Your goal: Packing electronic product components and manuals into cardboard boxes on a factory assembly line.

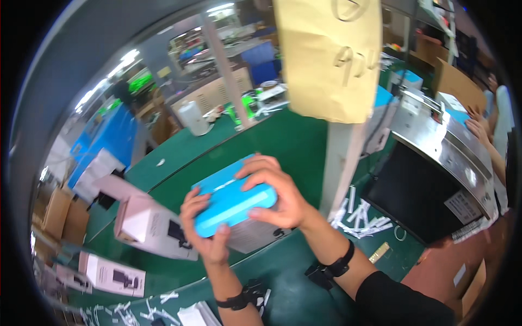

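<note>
Blue and rounded along its near edge, a case (231, 209) sits between the person's two hands, raised in front of the body above the green worktop (296, 146). The left hand (204, 225) grips it at the 8 o'clock end, its thumb on the near edge and its fingers bent over the top. The right hand (277, 193) grips the opposite end, towards 2 o'clock, with the fingertips laid on the upper face and the thumb pressed against the front. Directly beneath the case shows a pale printed box (253, 236) (whether the two touch cannot be told, since the hands and the case hide much of it).

Taken from the case, an open pale carton (155, 225) leans between 8 and 9 o'clock with its flap up, and a smaller box (112, 274) bearing a dark picture lies farther out at 8 o'clock. Towards 11 o'clock stands a white bottle (194, 118). At 1 o'clock a yellow paper sheet (331, 62) hangs on a pale post (338, 163). White strips (361, 217) are scattered at 3 o'clock, just beside a black and metal machine (429, 185). Beyond the machine, between 2 and 3 o'clock, a co-worker's hand (478, 129) shows near the rim.
</note>
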A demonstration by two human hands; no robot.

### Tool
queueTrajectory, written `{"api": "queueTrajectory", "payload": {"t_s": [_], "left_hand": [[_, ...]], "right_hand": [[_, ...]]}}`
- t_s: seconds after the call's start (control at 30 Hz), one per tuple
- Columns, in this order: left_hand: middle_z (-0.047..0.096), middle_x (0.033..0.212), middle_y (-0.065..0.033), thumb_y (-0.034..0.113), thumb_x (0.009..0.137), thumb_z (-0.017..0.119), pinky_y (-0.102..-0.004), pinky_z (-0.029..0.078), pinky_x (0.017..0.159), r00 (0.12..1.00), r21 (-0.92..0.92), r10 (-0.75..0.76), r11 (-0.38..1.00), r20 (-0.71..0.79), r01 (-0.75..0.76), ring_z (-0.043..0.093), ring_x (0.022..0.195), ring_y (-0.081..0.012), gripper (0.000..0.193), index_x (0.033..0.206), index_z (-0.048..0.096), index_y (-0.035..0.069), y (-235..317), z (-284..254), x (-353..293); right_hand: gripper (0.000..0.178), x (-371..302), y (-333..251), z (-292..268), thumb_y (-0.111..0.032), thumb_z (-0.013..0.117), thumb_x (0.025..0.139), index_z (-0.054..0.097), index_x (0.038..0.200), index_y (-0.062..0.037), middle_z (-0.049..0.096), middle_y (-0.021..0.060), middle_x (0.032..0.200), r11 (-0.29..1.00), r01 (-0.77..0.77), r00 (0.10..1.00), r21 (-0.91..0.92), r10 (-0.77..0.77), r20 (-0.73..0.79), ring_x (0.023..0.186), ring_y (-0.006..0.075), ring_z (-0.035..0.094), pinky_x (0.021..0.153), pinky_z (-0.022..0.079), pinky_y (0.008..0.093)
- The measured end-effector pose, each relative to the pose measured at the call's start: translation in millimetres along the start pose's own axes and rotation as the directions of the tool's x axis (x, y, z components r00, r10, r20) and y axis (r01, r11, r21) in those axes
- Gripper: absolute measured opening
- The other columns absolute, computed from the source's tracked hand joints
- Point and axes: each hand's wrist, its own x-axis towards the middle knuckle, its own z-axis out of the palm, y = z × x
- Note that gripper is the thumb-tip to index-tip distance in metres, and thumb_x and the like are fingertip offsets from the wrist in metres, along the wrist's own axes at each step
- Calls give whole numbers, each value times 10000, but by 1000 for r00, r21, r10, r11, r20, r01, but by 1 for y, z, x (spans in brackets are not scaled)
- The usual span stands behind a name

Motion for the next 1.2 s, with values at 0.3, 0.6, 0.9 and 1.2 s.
{"api": "queueTrajectory", "payload": {"t_s": [0.3, 0.6, 0.9, 1.2], "left_hand": [[641, 1179, -170, 31, 902, 636, -534, 400, 1079, 966, 251, 257, 934, 21, -254, 563, 1197, -382, 132, 1034, 636, 24, -34, -34, -12], [713, 933, -159, 198, 949, 690, -533, 551, 885, 829, 513, 560, 712, 0, -481, 671, 936, -398, 236, 940, 705, -36, -5, -4, -15], [692, 898, -166, 261, 932, 727, -521, 544, 862, 823, 465, 567, 739, -39, -488, 635, 826, -349, 293, 881, 669, -22, -8, -7, -34], [655, 831, -163, 126, 903, 733, -467, 540, 779, 894, 494, 445, 790, -54, -363, 619, 765, -330, 162, 889, 676, -25, -2, 18, -23]], "right_hand": [[301, -12, 10, 37, -164, 818, 802, 600, 971, -44, 663, 121, 1180, 995, 41, 990, 95, -28, -141, 1296, 418, 483, 1159, 267, 609], [382, -31, 1, 33, -294, 857, 739, 672, 904, -2, 697, 109, 1099, 992, 129, 970, 18, -122, -212, 1212, 382, 530, 1147, 297, 637], [384, -50, -6, 36, -285, 826, 769, 678, 990, -8, 676, 115, 1082, 964, 246, 940, -98, -262, -217, 1173, 377, 550, 1100, 396, 596], [150, -42, -6, 18, -71, 792, 792, 673, 863, -14, 700, 114, 1048, 998, 50, 957, -30, -56, -283, 1141, 362, 577, 1096, 398, 574]]}}
